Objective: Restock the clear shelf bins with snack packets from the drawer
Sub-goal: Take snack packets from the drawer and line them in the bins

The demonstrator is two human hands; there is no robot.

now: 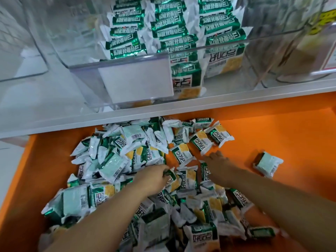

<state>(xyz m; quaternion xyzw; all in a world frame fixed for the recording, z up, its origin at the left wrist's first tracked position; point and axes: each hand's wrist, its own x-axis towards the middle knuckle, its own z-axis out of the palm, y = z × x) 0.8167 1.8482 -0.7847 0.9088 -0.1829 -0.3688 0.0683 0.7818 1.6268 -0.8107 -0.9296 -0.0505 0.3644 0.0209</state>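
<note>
Gathering stock from the orange drawer (294, 135), both hands down in the pile of snack packets (116, 160).

Left hand (154, 177): fingers curled over the edge of a face-up packet (173, 181) mid-pile. Reads as a grip, thumb hidden.
Right hand (216, 159): flat, palm down, fingers straight and slightly spread, holding nothing. It sits just right of the left hand, tips near a yellow-faced packet (201, 142).

Target is the clear bin (223, 44) on the shelf (181, 108), on the far side of the drawer. Three rows of stacked packets (127, 35) fill it from centre to right. The bin's left part looks bare, so I'd load there.

How I'd run it:
- Packets lie every way up, some barcode side. Collect several and square them into a stack, faces matched to the existing rows, before lifting.
- Rake with the right hand toward the left, then clamp the stack between both hands.
- Wrappers look like slick foil, so expect sliding. Press on the stack ends and keep the load small.
- Lift over the bin's front rim, clear of the blank label holder (136, 84).
- Lone packet (268, 164) sits well apart at the right. Take it last.
</note>
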